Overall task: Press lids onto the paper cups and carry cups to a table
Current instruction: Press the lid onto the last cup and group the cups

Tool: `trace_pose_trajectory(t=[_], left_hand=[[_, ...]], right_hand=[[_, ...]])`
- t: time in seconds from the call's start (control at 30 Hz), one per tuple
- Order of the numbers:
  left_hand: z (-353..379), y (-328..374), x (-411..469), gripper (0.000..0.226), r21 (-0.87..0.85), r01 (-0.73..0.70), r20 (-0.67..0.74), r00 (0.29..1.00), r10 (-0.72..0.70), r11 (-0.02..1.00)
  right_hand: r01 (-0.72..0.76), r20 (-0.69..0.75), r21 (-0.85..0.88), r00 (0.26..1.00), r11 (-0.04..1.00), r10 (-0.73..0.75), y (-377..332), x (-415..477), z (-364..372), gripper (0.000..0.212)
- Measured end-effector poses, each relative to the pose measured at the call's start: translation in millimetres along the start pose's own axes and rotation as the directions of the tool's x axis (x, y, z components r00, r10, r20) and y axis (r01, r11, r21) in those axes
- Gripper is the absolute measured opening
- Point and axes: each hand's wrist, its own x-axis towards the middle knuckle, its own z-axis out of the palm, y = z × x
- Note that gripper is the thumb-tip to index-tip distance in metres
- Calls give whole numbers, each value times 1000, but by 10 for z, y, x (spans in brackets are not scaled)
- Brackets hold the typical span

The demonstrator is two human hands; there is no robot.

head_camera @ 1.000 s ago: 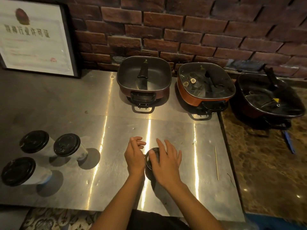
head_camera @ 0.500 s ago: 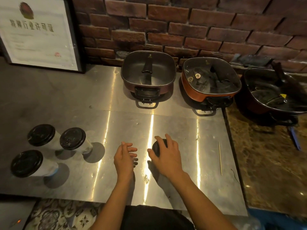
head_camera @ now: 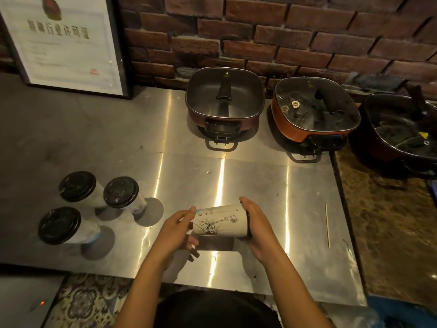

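A white paper cup (head_camera: pixel 220 223) with a black ink drawing lies sideways in the air just above the steel counter (head_camera: pixel 236 176), held between both hands. My left hand (head_camera: pixel 176 230) grips its bottom end. My right hand (head_camera: pixel 256 229) covers its lidded top end, where a sliver of black lid (head_camera: pixel 247 222) shows. Three upright paper cups with black lids stand at the left: one at the back (head_camera: pixel 78 189), one beside it (head_camera: pixel 121 192), one nearer me (head_camera: pixel 59 225).
Three electric hot pots line the brick wall: a dark one (head_camera: pixel 224 102), an orange one (head_camera: pixel 314 114), and a black one (head_camera: pixel 402 129) on the marble counter at right. A thin wooden skewer (head_camera: pixel 327 223) lies at right. A framed certificate (head_camera: pixel 63 43) leans at the back left.
The cup stood upright under my right hand, my left hand free beside it. Now it is lifted and tipped on its side, held at both ends.
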Motion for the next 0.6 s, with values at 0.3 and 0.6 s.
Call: trace_pose_trajectory(t=[0.3, 0.6], left_hand=[[-659, 103, -126, 45, -70, -109, 100, 988, 116, 992], [-1238, 364, -195, 56, 27, -119, 178, 978, 113, 992]], right_hand=[[43, 18, -34, 999, 998, -43, 80, -119, 462, 25], [162, -39, -78, 985, 984, -166, 171, -332, 1109, 14]])
